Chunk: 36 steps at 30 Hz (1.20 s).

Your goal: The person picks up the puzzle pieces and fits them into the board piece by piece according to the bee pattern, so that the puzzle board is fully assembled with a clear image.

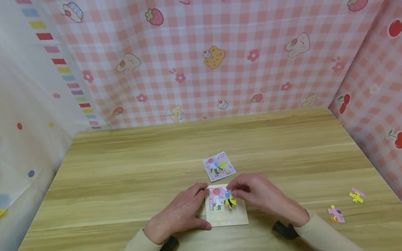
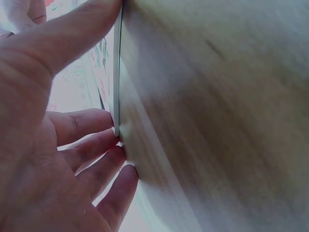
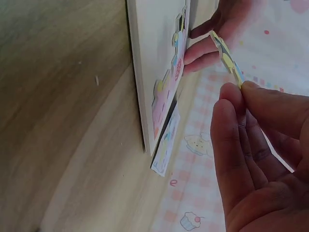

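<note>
A square wooden puzzle tray (image 1: 227, 219) lies on the table, with joined pink puzzle pieces (image 1: 214, 200) along its upper part. My left hand (image 1: 178, 214) rests at the tray's left side, thumb by the lower corner and fingertips by the upper one. In the left wrist view, the thumb and fingers touch the tray's thin edge (image 2: 116, 72). Between thumb and index finger, my right hand (image 1: 261, 194) pinches a yellow, black and blue puzzle piece (image 3: 227, 60). That piece is tilted and raised over the tray, seen nearly edge-on in the right wrist view.
Just behind the tray lies a square picture card (image 1: 219, 166) with a bee on it. Two loose puzzle pieces sit at the right: a yellow and pink one (image 1: 356, 195) and a pink one (image 1: 336, 214). Printed curtains (image 1: 215, 80) hang behind the wooden table (image 1: 119, 180).
</note>
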### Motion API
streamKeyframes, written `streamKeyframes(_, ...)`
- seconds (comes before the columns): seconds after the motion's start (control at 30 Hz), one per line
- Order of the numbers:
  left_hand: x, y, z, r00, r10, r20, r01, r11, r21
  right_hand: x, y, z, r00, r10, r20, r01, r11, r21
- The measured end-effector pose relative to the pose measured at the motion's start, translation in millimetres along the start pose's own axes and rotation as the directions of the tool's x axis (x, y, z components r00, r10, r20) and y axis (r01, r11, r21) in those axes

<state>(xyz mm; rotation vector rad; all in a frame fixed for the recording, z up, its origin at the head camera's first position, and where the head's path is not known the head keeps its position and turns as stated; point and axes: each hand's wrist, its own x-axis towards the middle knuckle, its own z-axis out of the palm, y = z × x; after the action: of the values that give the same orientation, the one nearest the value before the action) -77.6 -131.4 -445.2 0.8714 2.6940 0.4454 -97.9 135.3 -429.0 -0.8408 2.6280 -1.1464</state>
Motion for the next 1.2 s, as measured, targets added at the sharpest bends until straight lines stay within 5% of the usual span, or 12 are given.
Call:
streamKeyframes(0.53,0.1,-2.4,2.1,0.999,0.034,-0.039,-0.033,0.999,0.026,9.6,3,9,0.998,-0.033,0.061,0.036,0.998,-0.052)
streamKeyframes(1.2,-1.0,-2.1,1.3,1.000,0.020,-0.016,-0.020,1.000,0.011,18.2,7,19,0.997,-0.012,0.076,0.021,0.992,-0.122)
